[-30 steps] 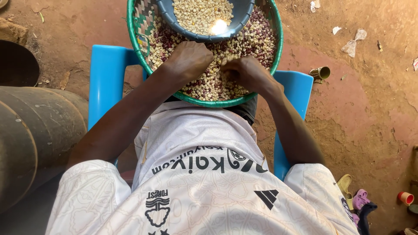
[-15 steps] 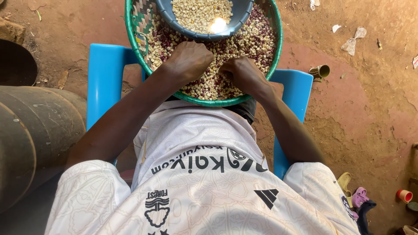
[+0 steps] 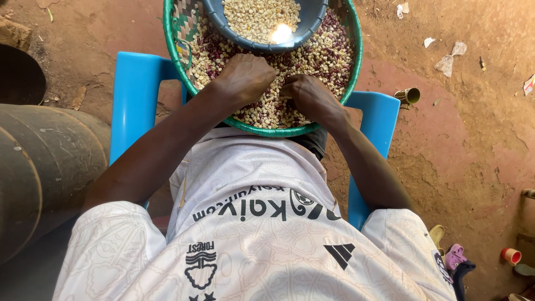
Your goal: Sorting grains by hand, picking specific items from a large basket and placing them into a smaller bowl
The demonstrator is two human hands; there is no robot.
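Observation:
A round green woven basket [image 3: 183, 83] rests on my lap, filled with mixed pale maize kernels and dark red beans [image 3: 329, 53]. Inside it at the far side sits a blue bowl [image 3: 220, 19] holding only pale kernels. My left hand [image 3: 245, 78] lies knuckles-up in the mix at the basket's middle, its fingers curled down and hidden. My right hand [image 3: 309, 95] is just beside it, with its fingertips bunched together on kernels near the left hand.
I sit on a blue plastic chair [image 3: 134, 100] on red dirt ground. A large dark drum [image 3: 44, 161] lies at the left. Scraps of paper [image 3: 446, 64] and a small brown tube [image 3: 409, 96] lie at the right, and small coloured items [image 3: 510, 255] at the lower right.
Both hands stay in the grain. My right hand has edged slightly toward my left hand, and the basket sits a little higher in view.

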